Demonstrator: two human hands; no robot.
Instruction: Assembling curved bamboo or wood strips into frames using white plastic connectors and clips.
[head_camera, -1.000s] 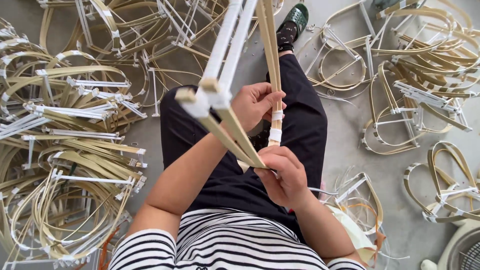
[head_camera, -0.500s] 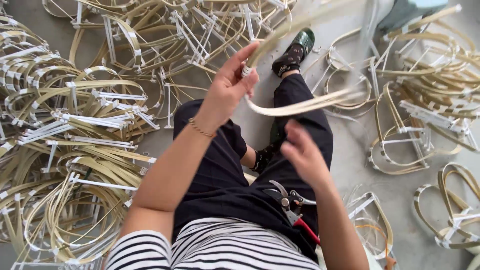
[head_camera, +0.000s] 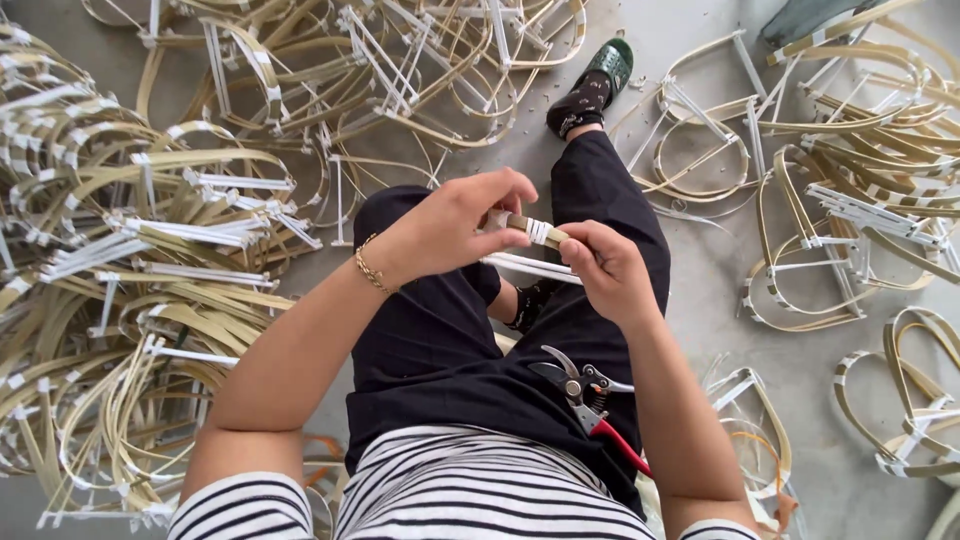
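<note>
Right now both hands meet over the lap: the left hand (head_camera: 450, 230) pinches one end of a short bundle of bamboo strips (head_camera: 528, 228), and the right hand (head_camera: 605, 268) clamps the other end between thumb and fingers. The bundle lies almost level between the two grips, wrapped at its middle with white tape (head_camera: 538, 231). Just beneath it, pale flat strips (head_camera: 530, 268) run across the black trousers. On the lap, near the right forearm, rest pruning shears (head_camera: 585, 392) with a red handle, touched by neither hand. A gold bracelet (head_camera: 370, 268) circles the left wrist. One foot in a green sandal (head_camera: 610, 65) stretches out on the grey floor (head_camera: 700, 300). Heaps of curved, taped bamboo frames (head_camera: 130, 250) lie on both sides.
</note>
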